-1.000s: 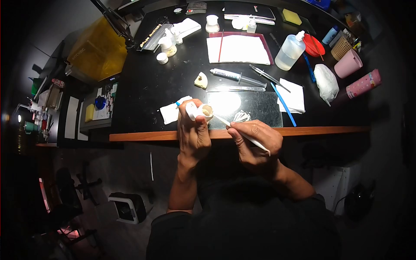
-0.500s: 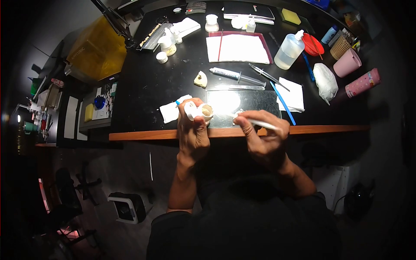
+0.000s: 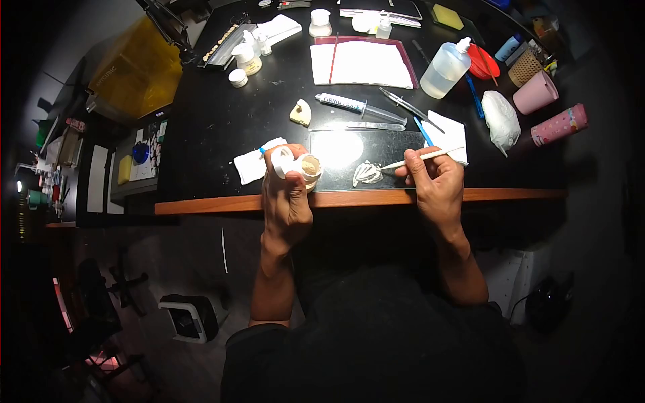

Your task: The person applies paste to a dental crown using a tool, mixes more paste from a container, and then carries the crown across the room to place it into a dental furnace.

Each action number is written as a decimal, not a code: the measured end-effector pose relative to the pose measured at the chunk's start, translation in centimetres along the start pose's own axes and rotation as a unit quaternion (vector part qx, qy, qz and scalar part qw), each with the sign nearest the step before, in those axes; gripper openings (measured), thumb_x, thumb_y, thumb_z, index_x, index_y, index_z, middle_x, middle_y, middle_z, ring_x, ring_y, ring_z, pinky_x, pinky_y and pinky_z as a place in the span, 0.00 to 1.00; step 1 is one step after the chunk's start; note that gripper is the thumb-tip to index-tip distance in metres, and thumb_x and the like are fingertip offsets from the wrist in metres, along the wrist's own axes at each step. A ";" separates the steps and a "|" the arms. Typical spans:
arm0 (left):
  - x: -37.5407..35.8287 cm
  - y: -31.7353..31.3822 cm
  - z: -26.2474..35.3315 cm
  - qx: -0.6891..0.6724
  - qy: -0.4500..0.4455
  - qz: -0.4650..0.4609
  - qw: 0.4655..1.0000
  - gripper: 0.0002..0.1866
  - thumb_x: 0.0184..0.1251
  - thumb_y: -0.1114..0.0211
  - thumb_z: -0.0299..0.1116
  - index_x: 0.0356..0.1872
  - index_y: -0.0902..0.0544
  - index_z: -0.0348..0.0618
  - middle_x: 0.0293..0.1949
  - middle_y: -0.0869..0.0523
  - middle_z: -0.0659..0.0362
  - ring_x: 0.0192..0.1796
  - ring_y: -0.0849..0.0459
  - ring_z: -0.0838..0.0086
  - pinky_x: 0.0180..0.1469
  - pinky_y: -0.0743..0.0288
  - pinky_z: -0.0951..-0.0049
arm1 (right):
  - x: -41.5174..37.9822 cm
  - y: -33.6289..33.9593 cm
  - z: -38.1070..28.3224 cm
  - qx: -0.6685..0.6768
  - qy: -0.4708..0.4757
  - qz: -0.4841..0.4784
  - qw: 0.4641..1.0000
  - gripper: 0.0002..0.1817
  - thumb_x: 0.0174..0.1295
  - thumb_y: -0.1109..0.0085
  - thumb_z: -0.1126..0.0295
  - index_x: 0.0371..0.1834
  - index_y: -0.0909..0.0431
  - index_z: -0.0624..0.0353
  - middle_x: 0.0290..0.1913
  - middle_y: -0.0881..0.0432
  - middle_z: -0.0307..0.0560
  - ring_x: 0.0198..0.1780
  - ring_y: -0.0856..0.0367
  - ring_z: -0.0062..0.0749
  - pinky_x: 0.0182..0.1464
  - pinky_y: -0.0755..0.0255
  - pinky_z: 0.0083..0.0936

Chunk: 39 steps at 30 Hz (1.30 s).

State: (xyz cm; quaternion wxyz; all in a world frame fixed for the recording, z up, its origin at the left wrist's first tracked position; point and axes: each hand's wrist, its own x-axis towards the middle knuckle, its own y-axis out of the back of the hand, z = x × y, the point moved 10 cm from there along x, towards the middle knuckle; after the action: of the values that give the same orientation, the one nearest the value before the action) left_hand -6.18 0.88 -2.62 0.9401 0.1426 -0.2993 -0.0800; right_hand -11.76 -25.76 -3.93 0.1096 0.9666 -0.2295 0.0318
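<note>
My left hand (image 3: 289,201) is closed round a small jar (image 3: 311,164) of pale beige powder, tilted with its mouth facing me. A white lid (image 3: 283,160) sits against the jar, between the same fingers. In my right hand (image 3: 438,188) is a slim white-handled tool (image 3: 433,154), pinched like a pen. Its thin tip points left, right at the edge of a streaky white paste patch (image 3: 367,174). That patch lies on a dark, shiny slab (image 3: 396,142) near the table's front edge.
Behind the slab lie a labelled syringe (image 3: 342,102), tweezers (image 3: 406,106) and a cream-coloured model piece (image 3: 301,113). Folded white tissue (image 3: 247,166) is beside my left hand, another (image 3: 451,131) beyond my right. A clear bottle (image 3: 446,70) stands behind, near a red-edged tray (image 3: 410,67).
My right hand has moved right and turned, uncovering the paste, with the tool's tip now at the paste's edge. My left hand still holds the jar and lid. The whole view has shifted slightly.
</note>
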 end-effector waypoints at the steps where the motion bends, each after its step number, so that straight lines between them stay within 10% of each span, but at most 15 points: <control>1: 0.0 0.1 0.1 0.007 -0.003 0.001 1.000 0.22 0.91 0.59 0.46 0.53 0.27 0.34 0.45 0.20 0.48 0.39 0.20 0.58 0.46 0.26 0.60 | -0.1 -0.4 0.1 0.004 -0.003 -0.008 1.000 0.11 0.76 0.32 0.68 0.38 0.15 0.65 0.28 0.09 0.44 0.25 0.20 0.16 0.29 0.27 0.18; 33: 0.3 -0.1 -0.3 -0.057 0.000 0.004 0.998 0.21 0.91 0.59 0.44 0.54 0.25 0.34 0.44 0.19 0.48 0.37 0.20 0.60 0.42 0.26 0.61 | -0.2 -2.8 -0.3 0.135 -0.106 -0.119 0.978 0.12 0.77 0.33 0.67 0.44 0.15 0.67 0.35 0.07 0.52 0.34 0.12 0.22 0.40 0.17 0.19; 39: 0.6 0.3 0.0 -0.073 0.006 0.014 0.997 0.23 0.92 0.61 0.45 0.52 0.24 0.35 0.43 0.18 0.49 0.39 0.18 0.61 0.44 0.25 0.62 | -0.4 -4.5 -5.0 0.168 0.071 -0.110 0.977 0.08 0.78 0.35 0.70 0.44 0.15 0.65 0.36 0.07 0.52 0.37 0.10 0.26 0.44 0.17 0.22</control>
State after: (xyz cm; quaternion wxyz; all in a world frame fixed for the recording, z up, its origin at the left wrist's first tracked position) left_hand -5.72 1.00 -2.20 0.9508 0.0702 -0.2890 -0.0871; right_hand -10.13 -20.53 0.03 -0.0354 0.9858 -0.1048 0.1265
